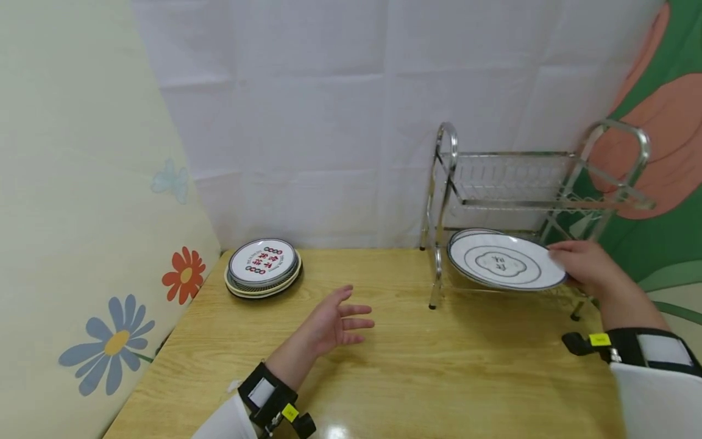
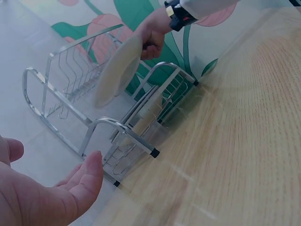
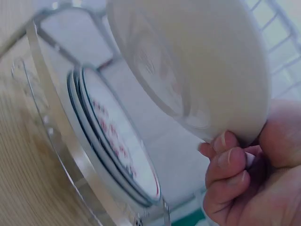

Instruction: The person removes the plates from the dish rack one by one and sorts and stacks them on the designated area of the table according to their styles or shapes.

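Observation:
My right hand [image 1: 589, 265] pinches the right edge of a white plate [image 1: 504, 259] with a dark rim line and grey lettering in the middle. Fingers curl beneath its rim in the right wrist view, where the pale underside [image 3: 221, 61] shows. That plate is raised at the lower tier of a metal dish rack [image 1: 515, 204]. Below it, on the lower tier, lie several stacked plates [image 3: 120, 141] with dark rims and red print, mostly hidden in the head view. My left hand [image 1: 334, 320] holds nothing, fingers spread above the wooden table, left of the rack.
At the table's back left corner stands a stack of plates [image 1: 263, 262], the top one with red characters. A white cloth [image 1: 307, 122] hangs behind the wooden table [image 1: 406, 372]. The rack's upper tier [image 1: 510, 177] has upright wire slots.

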A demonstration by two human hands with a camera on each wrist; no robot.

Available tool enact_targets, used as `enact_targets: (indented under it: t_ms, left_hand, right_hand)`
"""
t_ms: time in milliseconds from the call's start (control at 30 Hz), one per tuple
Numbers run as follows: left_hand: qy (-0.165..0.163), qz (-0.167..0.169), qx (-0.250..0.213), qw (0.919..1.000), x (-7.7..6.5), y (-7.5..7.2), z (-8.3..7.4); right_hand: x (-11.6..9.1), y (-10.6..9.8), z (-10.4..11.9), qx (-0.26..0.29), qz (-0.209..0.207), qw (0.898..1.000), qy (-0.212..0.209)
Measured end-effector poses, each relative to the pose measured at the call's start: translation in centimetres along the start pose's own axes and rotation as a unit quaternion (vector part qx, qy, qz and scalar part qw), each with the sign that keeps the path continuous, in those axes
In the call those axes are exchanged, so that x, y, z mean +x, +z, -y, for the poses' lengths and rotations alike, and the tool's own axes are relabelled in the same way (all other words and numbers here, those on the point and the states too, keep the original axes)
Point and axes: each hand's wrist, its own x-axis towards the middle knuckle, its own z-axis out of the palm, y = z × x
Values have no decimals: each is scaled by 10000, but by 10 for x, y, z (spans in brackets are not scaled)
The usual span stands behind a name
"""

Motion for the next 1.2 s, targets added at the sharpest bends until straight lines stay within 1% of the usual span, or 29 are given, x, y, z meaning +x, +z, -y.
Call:
enact_targets:
  t_ms: [67,133,200,267,333,433,533,600,700,800,867,1033,1133,1200]
  left_hand:
    - [17,49,-9,10000,-2,2,-1]
    - [36,94,-19,9999,-4,5,-2]
    - [45,163,-28,9999,-7,8,-3]
    - [57,233,-15,9997,-9,9,-4]
    - [40,317,-5,9995,-12,11,-6]
    - [45,420,-31,9991,-18,16,-12]
    - [172,500,-78,9986,-26,21,-18]
    - [330,525,-24,9981,-32,23,-22]
    - [579,462,224,9970,-38,26,-27]
    - [698,305,478,9960,-42,27,-29]
    - [745,185,568,9954,-43,27,-29]
    - [947,-114,417,9946,-45,28,-30]
    - [1023,-289,272,9940,-45,30,-30]
    - [1013,-396,221,9938,-45,32,-30]
  right_hand:
    - [-6,7,8,264,182,9993,-182]
    - [-9,17,18,665,303,9967,-365]
    - [-10,30,28,1136,412,9909,-589]
    - [-10,44,43,1396,479,9858,-795]
    - [-10,61,60,1535,553,9820,-947]
    - [-12,84,86,1489,707,9784,-1251]
    - [-12,106,108,1548,832,9738,-1446]
    - [-14,118,120,1605,901,9722,-1449]
    - [-17,135,131,1752,838,9722,-1307]
    - [-20,149,136,1861,696,9732,-1156]
    - [-21,155,137,1861,566,9752,-1051]
    - [-23,167,138,1907,330,9776,-828]
    - [-23,171,136,2048,283,9756,-734]
    - [-23,174,134,2178,253,9736,-639]
